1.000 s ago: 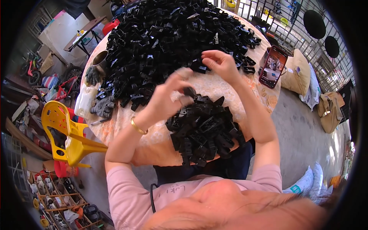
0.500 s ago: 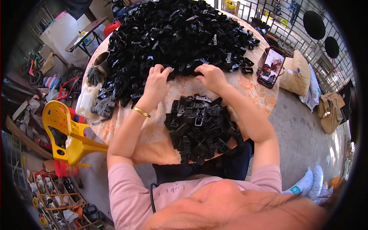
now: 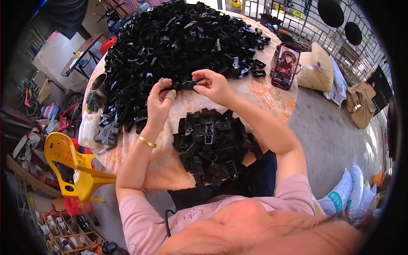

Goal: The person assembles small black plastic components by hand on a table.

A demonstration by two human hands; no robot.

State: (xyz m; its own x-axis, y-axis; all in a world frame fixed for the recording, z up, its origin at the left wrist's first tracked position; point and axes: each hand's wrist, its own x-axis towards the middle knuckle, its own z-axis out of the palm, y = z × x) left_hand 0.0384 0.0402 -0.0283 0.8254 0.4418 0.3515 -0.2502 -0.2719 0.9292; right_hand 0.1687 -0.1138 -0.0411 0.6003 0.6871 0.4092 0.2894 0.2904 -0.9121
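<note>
Both my hands are at the near edge of a large heap of black plastic parts (image 3: 170,46) on a round table. My left hand (image 3: 160,101), with a gold bangle at the wrist and pale wraps on thumb and fingertip, pinches a black plastic part. Just to its right, my right hand (image 3: 214,88) has thumb and forefinger closed on a black part (image 3: 187,85). Whether they grip one piece or two is hard to make out against the dark heap. Nearer my body lies a smaller pile of similar black parts (image 3: 212,142), reaching the table's front edge.
A patterned cloth (image 3: 272,102) covers the table. A phone (image 3: 285,66) stands upright at its right. At the left edge are a metal cup (image 3: 99,81), dark gloves (image 3: 107,134) and a whitish plastic container (image 3: 88,129). A yellow chair (image 3: 80,174) stands left; stuffed sacks (image 3: 316,70) sit right.
My hands have drawn back slightly from the heap, fingers turning toward each other, with black plastic between them. The whole view has shifted a little, and the phone screen shows a different picture.
</note>
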